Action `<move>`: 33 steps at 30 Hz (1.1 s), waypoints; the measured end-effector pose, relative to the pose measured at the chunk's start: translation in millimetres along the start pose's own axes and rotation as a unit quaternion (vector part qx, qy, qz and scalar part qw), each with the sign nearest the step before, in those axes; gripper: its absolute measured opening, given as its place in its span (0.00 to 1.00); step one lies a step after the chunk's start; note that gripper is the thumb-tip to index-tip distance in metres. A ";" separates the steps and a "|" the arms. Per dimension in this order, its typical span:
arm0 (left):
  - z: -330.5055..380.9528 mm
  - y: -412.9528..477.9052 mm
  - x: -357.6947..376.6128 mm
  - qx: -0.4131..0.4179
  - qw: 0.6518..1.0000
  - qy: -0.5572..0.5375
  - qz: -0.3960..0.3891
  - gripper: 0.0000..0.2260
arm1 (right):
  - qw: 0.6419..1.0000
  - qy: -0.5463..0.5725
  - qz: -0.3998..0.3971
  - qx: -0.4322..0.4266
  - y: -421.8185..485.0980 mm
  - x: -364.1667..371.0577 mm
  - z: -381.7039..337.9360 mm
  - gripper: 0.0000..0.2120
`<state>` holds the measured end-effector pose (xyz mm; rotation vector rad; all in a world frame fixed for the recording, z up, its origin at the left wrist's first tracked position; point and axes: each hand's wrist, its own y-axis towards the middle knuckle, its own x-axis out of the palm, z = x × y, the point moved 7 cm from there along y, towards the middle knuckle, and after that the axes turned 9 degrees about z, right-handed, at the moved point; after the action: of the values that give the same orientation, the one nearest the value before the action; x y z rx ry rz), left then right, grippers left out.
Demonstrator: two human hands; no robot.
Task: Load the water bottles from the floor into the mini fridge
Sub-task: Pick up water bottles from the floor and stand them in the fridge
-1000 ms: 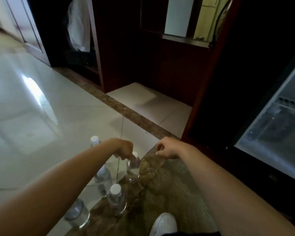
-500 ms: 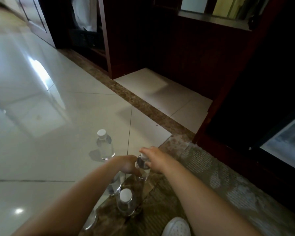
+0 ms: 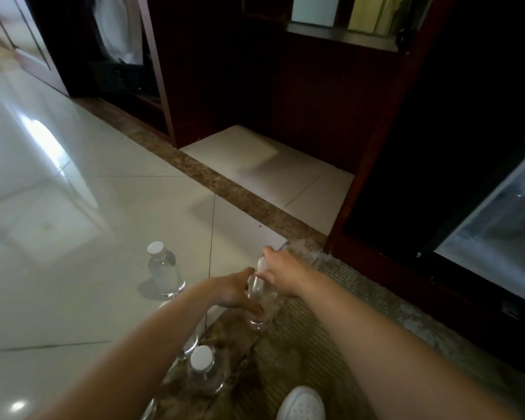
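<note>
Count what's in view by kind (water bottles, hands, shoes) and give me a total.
Water bottles: 5. These are the held bottle, the far bottle, the capped bottle, and two partly hidden: the forearm bottle and the edge bottle.
Hands: 2. The left hand and the right hand both grip the held bottle.
Shoes: 1, the white shoe.
Total: 8

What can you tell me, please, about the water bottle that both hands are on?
The water bottle is small, of clear plastic with a white cap, and has water in it. It is upright at the edge of the mat. The left hand grips its body; the right hand holds its cap and neck.
</note>
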<state>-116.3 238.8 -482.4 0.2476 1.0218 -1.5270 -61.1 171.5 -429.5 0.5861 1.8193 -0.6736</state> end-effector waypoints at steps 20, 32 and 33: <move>255.2 -2.0 -37.0 0.242 0.916 -0.165 0.275 0.22 | 0.976 -0.044 0.209 0.047 -125.8 -250.3 99.9 0.13; 427.0 6.3 -14.5 0.341 0.910 -0.074 0.224 0.33 | 0.940 0.023 0.319 0.116 -209.6 -328.3 224.5 0.13; 439.3 9.2 -11.3 0.341 0.912 -0.056 0.219 0.34 | 0.937 0.024 0.327 0.124 -215.1 -332.2 233.9 0.13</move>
<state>65.4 -63.8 -220.5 0.8117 0.2699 -1.4042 56.6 -169.8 -144.9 1.3107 1.4531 -0.4270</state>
